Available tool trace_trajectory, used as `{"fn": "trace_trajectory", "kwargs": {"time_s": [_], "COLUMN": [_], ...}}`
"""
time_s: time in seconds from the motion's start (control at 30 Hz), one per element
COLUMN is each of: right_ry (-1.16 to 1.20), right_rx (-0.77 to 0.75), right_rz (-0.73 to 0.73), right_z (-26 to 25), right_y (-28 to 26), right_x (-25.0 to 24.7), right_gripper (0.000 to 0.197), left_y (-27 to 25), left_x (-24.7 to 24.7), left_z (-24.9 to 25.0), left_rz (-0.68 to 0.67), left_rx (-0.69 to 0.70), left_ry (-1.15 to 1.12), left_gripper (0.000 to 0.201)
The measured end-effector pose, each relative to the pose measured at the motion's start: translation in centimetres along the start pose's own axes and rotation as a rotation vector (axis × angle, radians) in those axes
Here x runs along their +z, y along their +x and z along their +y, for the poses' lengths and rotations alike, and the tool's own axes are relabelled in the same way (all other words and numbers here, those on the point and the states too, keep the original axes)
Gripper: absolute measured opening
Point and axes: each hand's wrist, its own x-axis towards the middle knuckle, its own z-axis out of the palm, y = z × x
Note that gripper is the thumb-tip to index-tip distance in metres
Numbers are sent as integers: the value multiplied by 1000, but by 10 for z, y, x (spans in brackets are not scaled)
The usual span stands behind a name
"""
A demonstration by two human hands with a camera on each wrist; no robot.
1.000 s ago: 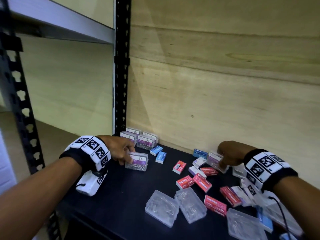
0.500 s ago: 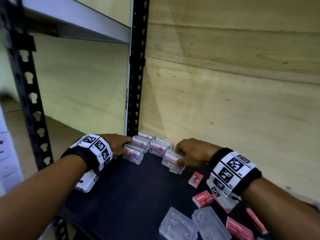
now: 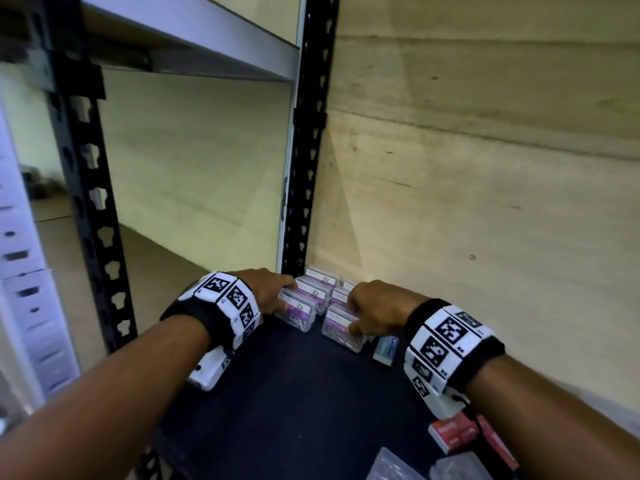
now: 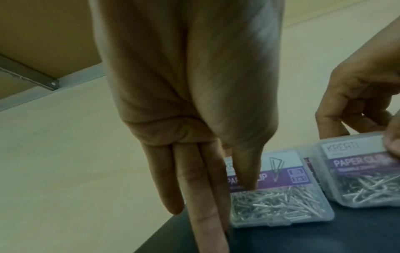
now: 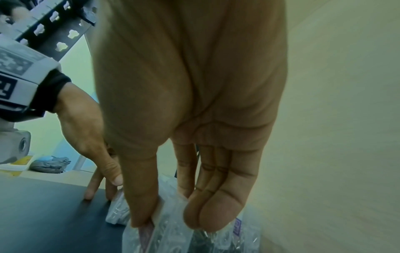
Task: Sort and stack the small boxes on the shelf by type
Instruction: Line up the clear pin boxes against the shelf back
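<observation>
Clear paper clip boxes with purple labels stand in two rows (image 3: 320, 280) in the back left corner of the black shelf (image 3: 294, 393). My left hand (image 3: 287, 296) holds one such box (image 3: 299, 308) at the front of the left row. In the left wrist view its thumb lies on the label of that box (image 4: 281, 196) and its fingers (image 4: 201, 196) run down the box's left end to the shelf. My right hand (image 3: 353, 317) pinches another paper clip box (image 3: 341, 329) at the front of the right row, thumb and fingers (image 5: 205, 214) on opposite faces.
A black perforated post (image 3: 304, 168) stands just behind the rows, with the plywood back wall (image 3: 485, 202) to the right. A blue box (image 3: 384, 349) lies by my right wrist. Red staple boxes (image 3: 453, 433) and clear flat cases (image 3: 391, 465) lie at the lower right.
Both hands carried their paper clip boxes toward the back left corner and now hold them on the shelf in front of the rows. The head view swung left.
</observation>
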Motion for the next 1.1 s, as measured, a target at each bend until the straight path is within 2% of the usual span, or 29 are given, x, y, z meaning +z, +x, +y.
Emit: {"fn": "trace_trajectory", "kwargs": {"time_s": [0.23, 0.37, 0.47, 0.57, 0.67, 0.73, 0.8, 0.93, 1.0, 1.1], "right_ry": [46, 114, 153, 113, 83, 90, 120, 123, 95, 76], "right_rx": [11, 12, 41, 80, 164, 232, 301, 422, 469, 528], "right_rz": [29, 51, 68, 20, -26, -48, -74, -101, -97, -77], "right_z": [6, 11, 29, 50, 75, 93, 112, 140, 153, 172], "right_y": [0, -3, -26, -53, -80, -97, -113, -143, -157, -174], "right_x": [1, 0, -8, -16, -15, -8, 0, 15, 22, 31], "right_gripper": [42, 49, 52, 53, 54, 52, 50, 52, 58, 55], "left_y": [-2, -2, -14, -32, -51, -61, -69, -87, -94, -101], "left_x": [-2, 5, 6, -3, -16, -18, -14, -5, -1, 4], "left_z": [3, -1, 2, 10, 30, 52, 78, 124, 141, 155], "left_rz": [7, 14, 48, 71, 75, 1, -108, -250, -280, -335], "left_rx": [-2, -23, -64, -101, -52, 28, 128, 275, 310, 335], "left_ry": [-6, -49, -72, -64, -33, -53, -121, -131, -100, -34], "left_gripper": [46, 59, 67, 58, 43, 32, 30, 40, 43, 47]}}
